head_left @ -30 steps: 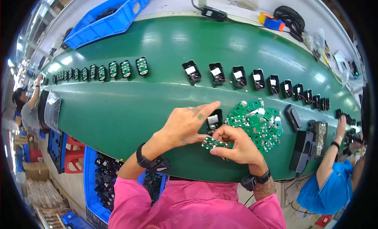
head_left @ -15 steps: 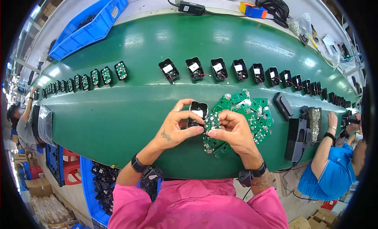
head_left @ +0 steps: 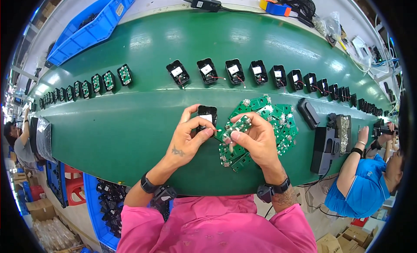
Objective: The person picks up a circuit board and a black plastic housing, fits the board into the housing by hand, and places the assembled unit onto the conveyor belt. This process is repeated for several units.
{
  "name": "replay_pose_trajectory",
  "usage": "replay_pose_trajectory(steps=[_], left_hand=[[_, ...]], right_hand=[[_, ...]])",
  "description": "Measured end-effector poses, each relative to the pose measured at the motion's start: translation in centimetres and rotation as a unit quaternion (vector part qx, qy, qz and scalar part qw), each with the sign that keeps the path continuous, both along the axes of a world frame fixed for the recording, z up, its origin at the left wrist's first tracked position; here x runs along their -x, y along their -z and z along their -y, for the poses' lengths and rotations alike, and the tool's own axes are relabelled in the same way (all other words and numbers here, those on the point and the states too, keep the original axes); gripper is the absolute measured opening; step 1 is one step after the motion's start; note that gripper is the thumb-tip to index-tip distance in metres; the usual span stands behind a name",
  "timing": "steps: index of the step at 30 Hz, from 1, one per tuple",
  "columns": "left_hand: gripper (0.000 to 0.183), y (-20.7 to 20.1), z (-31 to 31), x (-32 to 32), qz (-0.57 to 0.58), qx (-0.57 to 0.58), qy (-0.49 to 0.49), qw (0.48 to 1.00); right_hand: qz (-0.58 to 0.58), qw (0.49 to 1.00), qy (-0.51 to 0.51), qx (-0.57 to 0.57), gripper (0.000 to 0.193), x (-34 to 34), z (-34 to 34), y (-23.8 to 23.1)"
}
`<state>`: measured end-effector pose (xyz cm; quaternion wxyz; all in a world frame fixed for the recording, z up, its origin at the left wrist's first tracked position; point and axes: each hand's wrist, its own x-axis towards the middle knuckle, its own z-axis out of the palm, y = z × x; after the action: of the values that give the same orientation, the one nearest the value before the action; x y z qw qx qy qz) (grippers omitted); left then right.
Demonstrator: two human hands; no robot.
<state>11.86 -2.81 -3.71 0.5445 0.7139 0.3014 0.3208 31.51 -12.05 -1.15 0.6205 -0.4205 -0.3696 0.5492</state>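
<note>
Pinches green circuit board between thumb and fingers of right hand, above counter toward near edge; nips red wire between thumb and forefinger of left hand, beside black case

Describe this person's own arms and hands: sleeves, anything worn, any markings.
The left hand is ungloved, with a small dark tattoo toward the wrist. The right hand is ungloved too, with a larger patterned tattoo above the wrist. Each wrist wears a black strap with a dark boxy device. The pink sleeves are short.
</note>
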Motion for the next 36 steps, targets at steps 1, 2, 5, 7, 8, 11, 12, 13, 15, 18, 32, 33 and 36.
replay_pose_trajectory(steps=[1,2,5,7,8,11,12,13,15,18,32,33,36], left_hand=[[0.011,0.1,0.0,0.0,-0.009,-0.006,0.006,1.000],[0.011,0.0,0.2,-0.1,-0.009,-0.005,0.006,1.000],[0.010,-0.5,0.7,-0.4,-0.005,-0.005,0.006,1.000],[0.010,-0.2,0.7,-0.4,0.008,0.023,0.023,0.999],[0.010,-0.3,0.8,-0.5,0.008,0.023,0.024,0.999],[0.010,-0.2,0.8,-0.5,0.026,0.067,0.023,0.997],[0.011,-0.1,0.7,-0.4,0.025,0.064,0.025,0.997],[0.012,0.0,0.5,-0.3,0.025,0.061,0.028,0.997],[0.012,0.1,0.4,-0.2,0.015,0.062,0.034,0.997],[0.013,0.7,0.5,-0.5,0.033,0.082,0.046,0.995],[0.077,-1.7,1.1,-1.2,0.178,0.266,0.121,0.940],[0.077,-1.6,1.0,-1.2,0.179,0.266,0.119,0.940],[0.076,-1.1,1.0,-1.5,0.142,0.197,0.085,0.966]], right_hand=[[-0.001,1.000,0.016,-0.012,0.037,0.5,-0.1,-0.4],[-0.002,0.999,0.033,-0.023,0.040,0.7,-0.1,-0.6],[0.015,1.000,-0.010,-0.013,0.047,0.6,0.0,0.0],[0.028,0.999,-0.041,-0.006,0.048,0.2,0.2,0.6],[0.052,0.998,-0.034,-0.009,0.049,0.3,0.2,0.5],[0.105,0.994,-0.039,-0.020,0.052,0.1,0.2,0.5],[0.133,0.989,-0.050,-0.027,0.053,0.0,0.2,0.5],[0.133,0.990,-0.050,-0.027,0.053,-0.1,0.2,0.5],[0.191,0.979,-0.058,-0.030,0.055,-0.2,0.3,0.3],[0.185,0.982,-0.017,-0.045,0.056,0.4,0.3,1.2],[0.414,0.905,0.044,-0.087,0.061,0.0,0.0,1.9],[0.443,0.889,0.055,-0.101,0.062,0.1,-0.1,1.9],[0.495,0.858,0.075,-0.119,0.065,0.5,-0.2,2.4]])
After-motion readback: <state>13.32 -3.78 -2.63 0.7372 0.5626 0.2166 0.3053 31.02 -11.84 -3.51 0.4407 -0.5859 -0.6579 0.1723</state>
